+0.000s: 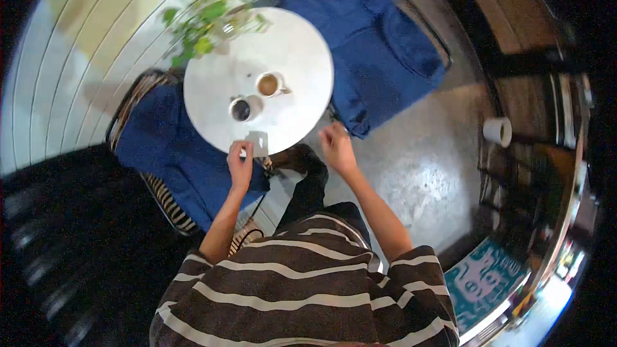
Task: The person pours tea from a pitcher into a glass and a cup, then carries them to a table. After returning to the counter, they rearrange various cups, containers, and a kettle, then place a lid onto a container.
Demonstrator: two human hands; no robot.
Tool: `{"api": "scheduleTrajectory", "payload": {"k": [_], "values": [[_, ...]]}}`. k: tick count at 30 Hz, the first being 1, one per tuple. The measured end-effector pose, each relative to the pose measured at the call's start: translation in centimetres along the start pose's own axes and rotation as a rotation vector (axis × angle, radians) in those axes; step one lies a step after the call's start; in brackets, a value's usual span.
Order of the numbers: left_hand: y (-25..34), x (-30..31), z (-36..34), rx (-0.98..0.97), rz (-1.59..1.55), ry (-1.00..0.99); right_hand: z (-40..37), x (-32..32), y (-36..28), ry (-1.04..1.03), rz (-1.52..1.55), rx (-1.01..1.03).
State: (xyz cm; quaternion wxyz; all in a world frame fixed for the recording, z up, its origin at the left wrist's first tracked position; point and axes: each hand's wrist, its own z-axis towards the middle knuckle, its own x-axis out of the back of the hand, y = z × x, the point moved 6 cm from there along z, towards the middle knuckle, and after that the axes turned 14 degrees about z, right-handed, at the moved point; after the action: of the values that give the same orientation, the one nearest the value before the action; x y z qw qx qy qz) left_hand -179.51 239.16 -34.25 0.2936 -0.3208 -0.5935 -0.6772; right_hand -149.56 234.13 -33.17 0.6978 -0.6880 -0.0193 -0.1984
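Note:
My left hand (240, 162) is at the near edge of the round white table (295, 45), fingers bent together around a small whitish bit that I cannot make out. Just beside it lies a flat grey square (259, 143) with a white spot on it. My right hand (335, 144) hangs off the table's right edge, above the floor, its fingers curled in; what they hold, if anything, is hidden. Farther in on the tabletop stand a cup of brown coffee (268, 84) and a cup with a dark drink (241, 110).
A leafy plant in a glass vase (226, 27) stands at the table's far left. Blue cushioned chairs flank the table, one at the right (385, 51) and one at the left (160, 132). A white cup-like object (497, 132) and shelving are farther right.

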Motion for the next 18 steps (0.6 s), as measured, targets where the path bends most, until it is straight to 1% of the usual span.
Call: {"api": "scheduleTrajectory", "payload": {"k": [2,4,6,7,8,10,11,13,14,15,18], "values": [[3.7,-0.4,-1.5,-0.042,-0.077,-0.171,-4.8,3.6,-1.4,0.062,0.115,-0.059],[9.8,-0.5,-2.3,-0.143,-0.141,-0.296,-9.9,7.1,-2.2,0.102,0.125,-0.191],[13.5,-2.8,-3.3,-0.304,-0.239,-0.382,-14.9,10.5,-3.4,0.212,0.101,-0.176],[16.8,-3.2,-4.1,-0.383,-0.268,-0.449,-17.7,12.2,-4.0,0.256,0.086,-0.17],[19.3,-4.4,-5.3,-0.42,-0.323,-0.504,-20.5,14.1,-4.8,0.331,0.074,-0.162],[25.4,-6.0,-8.5,-0.528,-0.366,-0.626,-26.9,16.9,-5.2,0.402,0.166,-0.449],[28.1,-7.0,-10.6,-0.595,-0.379,-0.669,-29.8,18.8,-7.4,0.501,0.216,-0.437],[33.2,-8.8,-15.9,-0.684,-0.594,-0.849,-36.2,21.5,-10.5,0.651,0.228,-0.442],[35.4,-9.2,-18.8,-0.736,-0.61,-0.892,-39.5,22.4,-11.3,0.72,0.247,-0.447],[37.5,-9.6,-21.9,-0.772,-0.606,-0.948,-43.1,22.5,-11.1,0.794,0.269,-0.386],[43.9,-9.5,-32.8,-0.904,-0.669,-1.116,-53.6,23.8,-13.7,0.979,0.308,-0.365]]}}
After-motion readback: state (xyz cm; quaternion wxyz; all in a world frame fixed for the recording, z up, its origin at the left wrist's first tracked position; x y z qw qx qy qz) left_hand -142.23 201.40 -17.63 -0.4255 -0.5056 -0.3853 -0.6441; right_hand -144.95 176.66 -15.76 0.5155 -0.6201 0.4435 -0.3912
